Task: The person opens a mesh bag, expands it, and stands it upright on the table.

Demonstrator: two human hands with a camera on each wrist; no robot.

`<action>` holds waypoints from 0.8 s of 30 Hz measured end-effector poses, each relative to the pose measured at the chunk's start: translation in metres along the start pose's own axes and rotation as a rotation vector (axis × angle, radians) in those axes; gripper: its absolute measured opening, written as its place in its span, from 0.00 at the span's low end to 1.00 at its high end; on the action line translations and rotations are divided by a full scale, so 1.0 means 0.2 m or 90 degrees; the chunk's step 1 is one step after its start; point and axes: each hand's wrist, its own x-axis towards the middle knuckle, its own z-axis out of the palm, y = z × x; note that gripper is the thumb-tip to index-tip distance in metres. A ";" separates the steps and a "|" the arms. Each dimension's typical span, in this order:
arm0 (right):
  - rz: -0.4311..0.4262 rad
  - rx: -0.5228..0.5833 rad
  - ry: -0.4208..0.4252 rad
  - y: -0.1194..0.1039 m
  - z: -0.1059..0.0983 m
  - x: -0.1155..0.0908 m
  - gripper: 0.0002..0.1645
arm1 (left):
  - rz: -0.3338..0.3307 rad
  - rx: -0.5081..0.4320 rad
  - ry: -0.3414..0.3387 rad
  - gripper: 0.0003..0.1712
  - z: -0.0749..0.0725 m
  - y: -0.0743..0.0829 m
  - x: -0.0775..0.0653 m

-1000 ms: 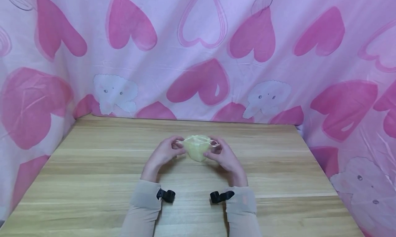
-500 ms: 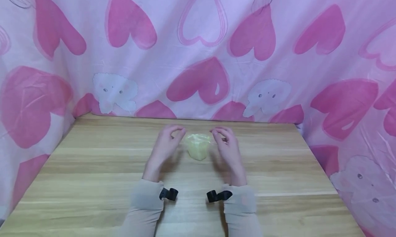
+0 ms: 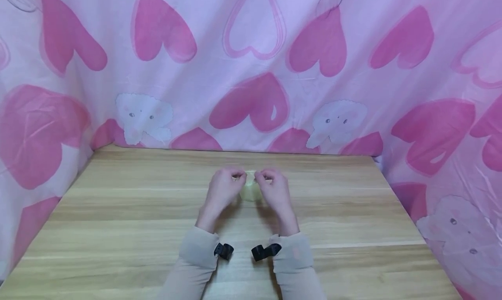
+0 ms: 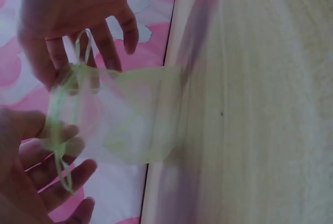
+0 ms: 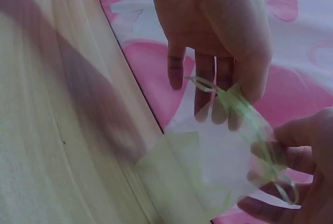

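Observation:
A sheer pale yellow-green drawstring pouch (image 3: 251, 193) stands upright over the wooden table, between both hands. My left hand (image 3: 225, 187) pinches the left part of its top edge between thumb and fingers. On the opposite side, my right hand (image 3: 275, 191) pinches the same edge, the two sets of fingertips close together. In the left wrist view the see-through pouch (image 4: 130, 117) shows fingers behind its gathered mouth, and a thin cord loop (image 4: 66, 174) sticks out near the left hand. The right wrist view shows another cord loop (image 5: 287, 190) beside my right hand (image 5: 317, 161).
The wood-grain table (image 3: 353, 213) stretches out on all sides of the hands. A pink curtain with hearts (image 3: 251, 102) hangs along its back edge and both sides. Black wrist cameras (image 3: 224, 251) sit on both sleeves.
From gripping the pouch's sides, my hands moved outward and up, apart from its body, then came back inward. Now they pinch its top edge, nearer each other.

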 end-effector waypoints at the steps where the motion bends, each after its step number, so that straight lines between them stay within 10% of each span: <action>1: 0.006 -0.013 -0.005 0.00 0.00 0.00 0.09 | -0.006 0.012 -0.013 0.10 0.00 0.00 0.00; 24: 0.027 -0.068 -0.126 -0.04 -0.03 -0.02 0.23 | 0.006 0.100 -0.092 0.22 -0.04 0.04 -0.05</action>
